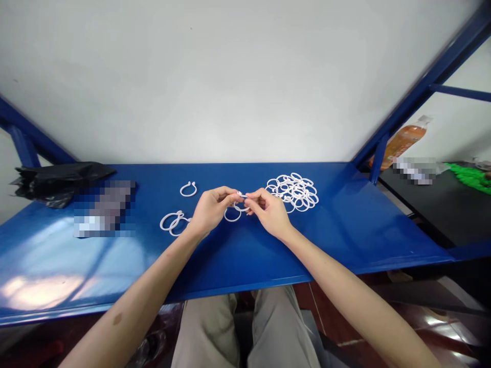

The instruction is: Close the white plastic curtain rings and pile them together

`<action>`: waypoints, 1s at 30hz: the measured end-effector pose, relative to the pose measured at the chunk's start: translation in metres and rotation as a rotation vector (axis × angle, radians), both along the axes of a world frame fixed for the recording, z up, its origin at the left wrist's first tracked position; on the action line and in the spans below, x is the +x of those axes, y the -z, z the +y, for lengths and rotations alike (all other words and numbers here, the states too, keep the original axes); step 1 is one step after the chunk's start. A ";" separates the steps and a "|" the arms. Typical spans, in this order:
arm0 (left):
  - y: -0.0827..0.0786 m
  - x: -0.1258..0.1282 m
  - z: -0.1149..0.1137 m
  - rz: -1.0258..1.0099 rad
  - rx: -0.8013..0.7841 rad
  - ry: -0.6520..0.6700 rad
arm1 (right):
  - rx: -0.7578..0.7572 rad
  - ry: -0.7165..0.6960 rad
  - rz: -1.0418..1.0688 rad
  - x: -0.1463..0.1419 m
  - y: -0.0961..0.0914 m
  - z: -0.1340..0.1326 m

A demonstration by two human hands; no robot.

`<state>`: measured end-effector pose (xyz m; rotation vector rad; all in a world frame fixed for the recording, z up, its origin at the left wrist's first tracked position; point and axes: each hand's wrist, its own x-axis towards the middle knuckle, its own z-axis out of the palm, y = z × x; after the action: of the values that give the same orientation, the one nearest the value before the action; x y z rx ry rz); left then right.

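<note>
My left hand and my right hand meet above the middle of the blue table. Fingers of both are pinched on a thin white plastic ring, partly hidden behind them. Just below my fingertips shows another white ring; I cannot tell whether it lies on the table or hangs from the held one. To the right, close behind my right hand, is a pile of white rings. A single open ring with knobbed ends lies left of my left hand, and two overlapping rings lie nearer, beside my wrist.
A blue table with blue frame posts stands against a pale wall. At its left are a black plastic bag and a blurred flat object. Beyond the right edge, a black surface holds an orange drink bottle and green material.
</note>
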<state>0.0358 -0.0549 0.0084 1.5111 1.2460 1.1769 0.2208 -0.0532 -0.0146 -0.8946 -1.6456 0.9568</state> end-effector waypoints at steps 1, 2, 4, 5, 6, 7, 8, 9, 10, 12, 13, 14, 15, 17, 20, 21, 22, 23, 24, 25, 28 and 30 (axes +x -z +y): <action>0.001 0.000 -0.001 0.031 0.018 -0.012 | 0.014 -0.005 -0.024 0.000 0.001 0.000; 0.001 0.001 -0.003 0.073 0.038 -0.025 | 0.030 -0.007 -0.047 0.000 0.002 -0.001; 0.002 0.001 -0.005 0.181 0.082 -0.051 | 0.078 -0.009 -0.107 0.003 0.004 -0.001; 0.002 0.002 -0.007 0.236 0.110 -0.062 | 0.108 -0.012 -0.147 0.004 0.005 -0.001; 0.002 0.002 -0.008 0.286 0.141 -0.068 | 0.141 -0.018 -0.191 0.006 0.005 -0.001; 0.002 0.002 -0.008 0.326 0.174 -0.068 | 0.175 -0.025 -0.233 0.008 0.005 -0.001; 0.003 0.002 -0.009 0.356 0.205 -0.061 | 0.209 -0.031 -0.271 0.010 0.005 -0.001; 0.003 0.002 -0.009 0.377 0.233 -0.053 | 0.246 -0.037 -0.301 0.011 0.005 -0.002; 0.004 0.002 -0.009 0.392 0.259 -0.045 | 0.284 -0.041 -0.324 0.012 0.005 -0.002; 0.005 0.001 -0.008 0.409 0.305 -0.032 | 0.359 -0.044 -0.357 0.014 0.005 -0.002; 0.006 0.001 -0.008 0.411 0.328 -0.025 | 0.393 -0.044 -0.372 0.014 0.005 -0.003; 0.006 0.000 -0.008 0.412 0.351 -0.017 | 0.421 -0.042 -0.388 0.014 0.005 -0.003; 0.007 0.000 -0.008 0.414 0.372 -0.009 | 0.443 -0.039 -0.404 0.014 0.004 -0.003; 0.008 0.000 -0.009 0.428 0.400 0.000 | 0.477 -0.035 -0.436 0.014 0.004 -0.002; 0.010 0.000 -0.010 0.462 0.419 0.006 | 0.521 -0.043 -0.495 0.016 0.005 -0.002; 0.011 0.000 -0.010 0.472 0.426 0.010 | 0.533 -0.047 -0.521 0.017 0.005 -0.001; 0.012 0.000 -0.010 0.482 0.434 0.015 | 0.544 -0.049 -0.549 0.017 0.006 -0.001; 0.013 0.000 -0.010 0.493 0.442 0.020 | 0.555 -0.049 -0.574 0.018 0.007 -0.001; 0.014 0.000 -0.010 0.503 0.450 0.024 | 0.565 -0.047 -0.596 0.018 0.007 -0.001; 0.015 0.000 -0.009 0.513 0.459 0.025 | 0.576 -0.044 -0.614 0.019 0.008 0.000; 0.017 0.000 -0.010 0.541 0.477 0.020 | 0.609 -0.031 -0.655 0.019 0.010 0.000; 0.017 0.001 -0.011 0.554 0.474 0.015 | 0.626 -0.017 -0.674 0.019 0.010 0.000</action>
<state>0.0370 -0.0655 -0.0089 2.3080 1.3548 1.1322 0.2397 -0.0534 -0.0247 -0.7938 -2.3318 0.0857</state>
